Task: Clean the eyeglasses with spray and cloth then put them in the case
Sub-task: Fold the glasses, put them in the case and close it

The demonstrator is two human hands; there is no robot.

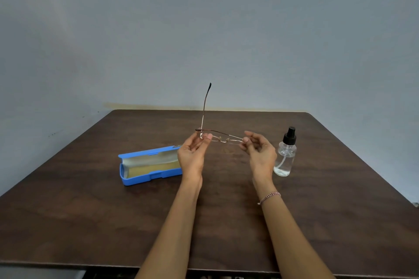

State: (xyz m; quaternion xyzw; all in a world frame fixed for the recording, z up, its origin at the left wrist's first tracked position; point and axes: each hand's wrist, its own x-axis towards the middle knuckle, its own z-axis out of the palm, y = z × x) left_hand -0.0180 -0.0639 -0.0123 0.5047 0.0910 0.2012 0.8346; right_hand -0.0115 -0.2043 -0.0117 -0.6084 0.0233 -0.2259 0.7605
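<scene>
Thin metal-framed eyeglasses point(223, 137) hang in the air above the middle of the table, held at both ends. My left hand point(192, 154) pinches the left hinge, where one temple sticks straight up. My right hand point(258, 152) pinches the right end, and the other temple lies folded along the frame. An open blue case point(148, 165) with a yellowish lining lies on the table just left of my left hand. A clear spray bottle point(285, 154) with a black nozzle stands upright close to the right of my right hand. No cloth shows apart from the lining inside the case.
The dark brown wooden table point(90, 222) runs back to a plain grey wall point(204, 29). Its near edge lies at the bottom of the view and its right edge slopes off at the far right.
</scene>
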